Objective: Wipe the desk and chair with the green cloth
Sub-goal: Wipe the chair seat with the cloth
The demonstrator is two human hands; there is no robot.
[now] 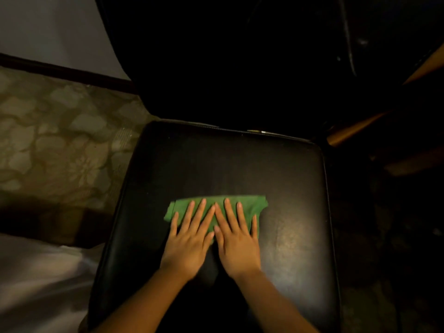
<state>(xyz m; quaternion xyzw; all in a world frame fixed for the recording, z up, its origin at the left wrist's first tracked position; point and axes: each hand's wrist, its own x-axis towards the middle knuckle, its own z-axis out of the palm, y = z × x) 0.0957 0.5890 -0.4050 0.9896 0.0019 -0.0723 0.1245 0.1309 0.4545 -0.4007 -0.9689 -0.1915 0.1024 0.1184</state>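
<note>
Both hands, left (189, 239) and right (236, 236), press flat with fingers spread on the cloth (249, 204); its long axis runs 9 to 3 across the chair (295, 183), the free part toward 12.

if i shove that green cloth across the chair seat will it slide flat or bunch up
The green cloth looks soft and floppy, its edges uneven, so it would probably bunch. The chair seat looks smooth and glossy, so it should slide easily. The left hand and right hand, pressed flat, likely keep it spread.
</note>
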